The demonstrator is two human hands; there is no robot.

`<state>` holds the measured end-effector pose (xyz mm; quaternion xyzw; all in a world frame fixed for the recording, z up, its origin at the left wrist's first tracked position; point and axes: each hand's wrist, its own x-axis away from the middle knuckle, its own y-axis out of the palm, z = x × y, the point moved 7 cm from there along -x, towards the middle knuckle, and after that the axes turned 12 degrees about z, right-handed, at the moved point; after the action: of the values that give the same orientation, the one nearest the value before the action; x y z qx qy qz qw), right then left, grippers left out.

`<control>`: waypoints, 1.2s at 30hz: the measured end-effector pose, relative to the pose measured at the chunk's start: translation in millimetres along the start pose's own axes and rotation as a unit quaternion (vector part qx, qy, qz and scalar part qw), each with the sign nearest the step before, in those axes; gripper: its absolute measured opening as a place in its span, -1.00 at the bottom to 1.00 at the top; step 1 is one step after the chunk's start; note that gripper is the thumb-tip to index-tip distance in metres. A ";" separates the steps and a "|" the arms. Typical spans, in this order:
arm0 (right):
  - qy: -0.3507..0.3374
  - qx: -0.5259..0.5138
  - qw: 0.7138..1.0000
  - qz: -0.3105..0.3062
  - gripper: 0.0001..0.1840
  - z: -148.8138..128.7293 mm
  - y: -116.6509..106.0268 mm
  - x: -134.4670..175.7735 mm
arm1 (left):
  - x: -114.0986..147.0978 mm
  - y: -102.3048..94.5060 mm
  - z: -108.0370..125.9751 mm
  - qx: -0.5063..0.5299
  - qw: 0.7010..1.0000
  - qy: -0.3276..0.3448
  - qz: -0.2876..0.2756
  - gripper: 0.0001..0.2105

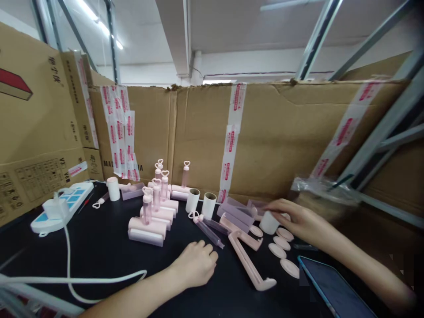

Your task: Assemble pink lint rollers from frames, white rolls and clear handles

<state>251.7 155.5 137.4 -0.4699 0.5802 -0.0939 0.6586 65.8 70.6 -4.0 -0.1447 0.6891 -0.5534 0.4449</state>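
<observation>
My left hand [198, 264] rests on the black table with its fingers curled in; nothing shows in it. Just beyond it lies a clear tube with a pink heart-shaped loop [209, 232]. At the right, my right hand [291, 214] reaches over a small white roll [269, 223], its fingers closed at the roll's upper edge. Several pale pink oval caps [277, 250] lie beside that roll. Between my hands are a long pink angled handle [247, 260], another pink handle piece [243, 234] and a translucent purple cover [234, 215].
Several assembled pink rollers [147, 229] stand at centre left. Two white rolls [209, 206] stand upright behind. A power strip [62, 207] with a white cable lies left, a phone [334, 287] front right. Cardboard walls [198, 132] enclose the back; a plastic bag [321, 194] sits right.
</observation>
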 end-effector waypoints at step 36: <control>-0.116 -0.173 0.973 -0.104 -0.73 -148.5 39.6 100.6 | 81.4 -87.1 -39.5 0.263 0.852 -0.444 0.088 -0.41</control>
<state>139.5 33.9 57.6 -0.6421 0.4554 -0.0053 0.6167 -36.0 9.1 36.5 -0.1910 0.2575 -0.5491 0.7718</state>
